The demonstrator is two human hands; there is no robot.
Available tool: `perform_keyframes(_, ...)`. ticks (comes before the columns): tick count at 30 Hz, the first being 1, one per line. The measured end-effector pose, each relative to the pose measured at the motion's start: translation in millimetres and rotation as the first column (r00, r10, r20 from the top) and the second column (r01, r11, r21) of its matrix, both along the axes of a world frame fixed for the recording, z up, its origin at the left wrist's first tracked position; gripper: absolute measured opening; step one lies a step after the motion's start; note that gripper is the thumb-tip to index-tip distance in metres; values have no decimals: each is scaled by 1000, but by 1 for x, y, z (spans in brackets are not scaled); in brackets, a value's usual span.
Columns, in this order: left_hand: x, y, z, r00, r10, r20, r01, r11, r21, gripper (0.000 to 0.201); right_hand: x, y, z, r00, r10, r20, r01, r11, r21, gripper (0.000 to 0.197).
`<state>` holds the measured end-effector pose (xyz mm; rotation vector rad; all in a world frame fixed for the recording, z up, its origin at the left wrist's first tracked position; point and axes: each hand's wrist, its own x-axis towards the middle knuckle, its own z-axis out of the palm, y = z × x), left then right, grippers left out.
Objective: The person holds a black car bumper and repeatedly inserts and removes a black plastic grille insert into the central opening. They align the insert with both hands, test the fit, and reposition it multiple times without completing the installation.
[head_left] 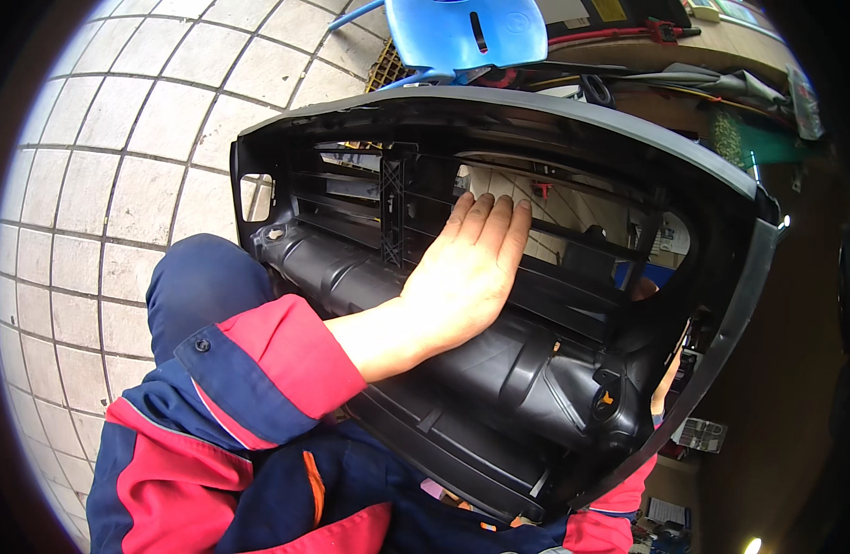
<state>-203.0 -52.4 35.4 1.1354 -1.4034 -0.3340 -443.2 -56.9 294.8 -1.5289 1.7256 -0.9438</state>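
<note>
A large black plastic car bumper (748,295) rests tilted across my lap, its inner side facing up. Horizontal grille slats and a ribbed centre post (393,208) span its opening. Below them runs a long moulded black plastic duct-like piece (480,355). My left hand (466,268) lies over the slats and this piece, palm down, fingers stretched out and holding nothing. On the right side, my right forearm (668,383) passes behind the bumper. A little of my right hand (645,289) shows through the round opening there; its fingers are hidden.
Beyond the bumper stands a blue plastic stool (466,37), beside a yellow grating (385,66). Cables and a red-handled tool (660,32) lie at the back right. Pale square floor tiles (148,129) cover the left. My bent left knee (208,291) is beside the bumper.
</note>
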Motion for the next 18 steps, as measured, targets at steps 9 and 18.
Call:
perform_keyframes(9, -7, 9, 6, 999, -34, -41, 36, 998, 51, 81, -114, -48, -20, 982, 85, -168, -84, 996, 13, 34)
perform_keyframes(18, 31, -17, 5, 983, -118, 140, 110, 992, 65, 46, -148, -122, -3, 880, 93, 466, -461, 406, 789, 25)
